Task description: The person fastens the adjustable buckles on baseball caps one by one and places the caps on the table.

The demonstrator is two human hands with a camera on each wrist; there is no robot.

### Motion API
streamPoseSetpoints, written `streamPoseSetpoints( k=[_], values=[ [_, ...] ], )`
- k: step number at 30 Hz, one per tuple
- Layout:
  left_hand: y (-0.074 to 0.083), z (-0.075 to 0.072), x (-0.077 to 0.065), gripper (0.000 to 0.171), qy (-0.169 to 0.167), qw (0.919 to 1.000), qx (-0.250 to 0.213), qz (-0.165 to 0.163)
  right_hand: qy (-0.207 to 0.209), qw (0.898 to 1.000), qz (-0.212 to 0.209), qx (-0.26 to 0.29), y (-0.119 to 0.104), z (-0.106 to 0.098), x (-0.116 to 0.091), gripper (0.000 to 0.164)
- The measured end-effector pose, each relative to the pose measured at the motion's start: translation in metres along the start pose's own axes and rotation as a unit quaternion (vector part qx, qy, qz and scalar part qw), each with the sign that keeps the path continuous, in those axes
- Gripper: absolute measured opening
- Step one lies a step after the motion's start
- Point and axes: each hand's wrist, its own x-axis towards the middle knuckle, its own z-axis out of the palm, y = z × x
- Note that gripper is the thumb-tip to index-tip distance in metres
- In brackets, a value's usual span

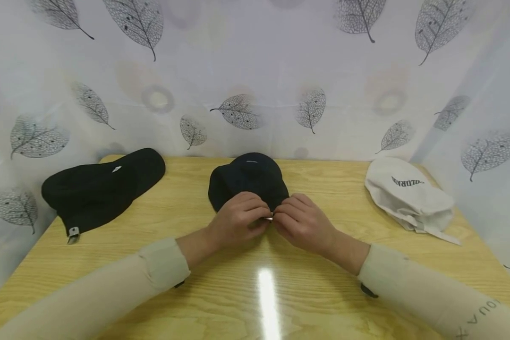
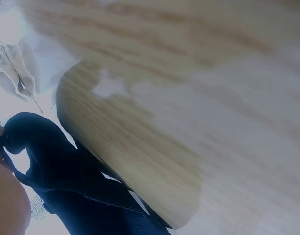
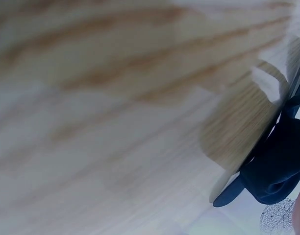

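Observation:
A dark navy cap sits at the middle of the table, with its back strap toward me. My left hand and right hand meet at that strap, fingers curled and pinching it from either side. Between the fingertips shows a small shiny metal buckle. The left wrist view has the dark cap with its strap looping up to the fingers at the left edge. Only a sliver of hand appears in the right wrist view, beside the cap. The fingertips' exact hold is partly hidden.
On the left lies a black cap with a metal strap clip. At the right is a cream cap with dark lettering and a loose strap. A glossy wooden table lies below, with a leaf-patterned curtain behind.

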Motion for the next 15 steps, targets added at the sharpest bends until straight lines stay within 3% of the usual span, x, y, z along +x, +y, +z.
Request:
streamPoseSetpoints(
  k=[15],
  values=[
    [0.0022,-0.0018,-0.0017,0.011,-0.001,0.9997,-0.008,-0.023,0.022,1.0,-0.015,-0.008,-0.0007,0.0031,0.0012,0.014]
  ],
)
